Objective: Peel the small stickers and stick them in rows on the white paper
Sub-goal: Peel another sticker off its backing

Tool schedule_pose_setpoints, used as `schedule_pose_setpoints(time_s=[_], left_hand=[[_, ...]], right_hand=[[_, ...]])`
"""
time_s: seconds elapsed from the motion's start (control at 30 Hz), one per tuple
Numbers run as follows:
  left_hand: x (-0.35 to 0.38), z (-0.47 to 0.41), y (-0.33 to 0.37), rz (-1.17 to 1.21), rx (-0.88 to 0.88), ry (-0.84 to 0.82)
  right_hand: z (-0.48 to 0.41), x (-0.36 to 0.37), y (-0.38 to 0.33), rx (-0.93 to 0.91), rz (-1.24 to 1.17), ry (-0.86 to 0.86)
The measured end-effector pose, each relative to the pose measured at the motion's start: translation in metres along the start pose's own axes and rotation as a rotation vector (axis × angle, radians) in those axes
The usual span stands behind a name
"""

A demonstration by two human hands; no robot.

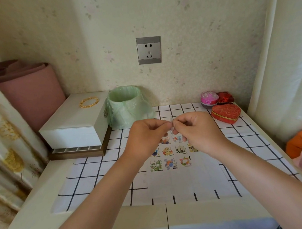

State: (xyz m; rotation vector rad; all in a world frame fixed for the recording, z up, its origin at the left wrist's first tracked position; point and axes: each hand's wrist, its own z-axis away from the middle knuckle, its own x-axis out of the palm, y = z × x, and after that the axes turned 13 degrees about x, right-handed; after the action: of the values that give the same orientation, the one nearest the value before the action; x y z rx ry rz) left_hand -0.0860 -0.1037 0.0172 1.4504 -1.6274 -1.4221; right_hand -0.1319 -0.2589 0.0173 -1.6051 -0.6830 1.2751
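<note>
I see both hands raised above the tabletop (34, 201), close together, with their fingertips meeting. The left hand (146, 135) and the right hand (194, 130) each pinch the same small pale slip (171, 120) between thumb and forefinger, the other fingers curled in. From here the slip is too small and washed out for me to tell sticker from backing.

Directly beneath the hands the white paper (181, 182) lies flat on a black-and-white checked cloth (89, 169). Stickers (167, 151) sit on the paper in rows. The nearest row of three shows whole, the middle row of four is clipped at its ends by the wrists, and the far row is mostly hidden under the fingers.

To the left, at the back of the tabletop, I see a white box (73, 126) and a green-lined bin (125, 106) just beside it. At the far right is a red heart-shaped box (225, 114).
</note>
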Motion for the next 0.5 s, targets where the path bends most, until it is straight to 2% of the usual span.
schedule_pose_setpoints(time_s=[0.23, 0.5], left_hand=[[0.0017, 0.0018, 0.0017, -0.021, -0.057, 0.013], [0.0041, 0.0016, 0.0026, 0.055, -0.09, 0.052]], right_hand=[[-0.0008, 0.0051, 0.0063, -0.099, 0.131, 0.051], [-0.0037, 0.0091, 0.0083, -0.082, 0.096, 0.074]])
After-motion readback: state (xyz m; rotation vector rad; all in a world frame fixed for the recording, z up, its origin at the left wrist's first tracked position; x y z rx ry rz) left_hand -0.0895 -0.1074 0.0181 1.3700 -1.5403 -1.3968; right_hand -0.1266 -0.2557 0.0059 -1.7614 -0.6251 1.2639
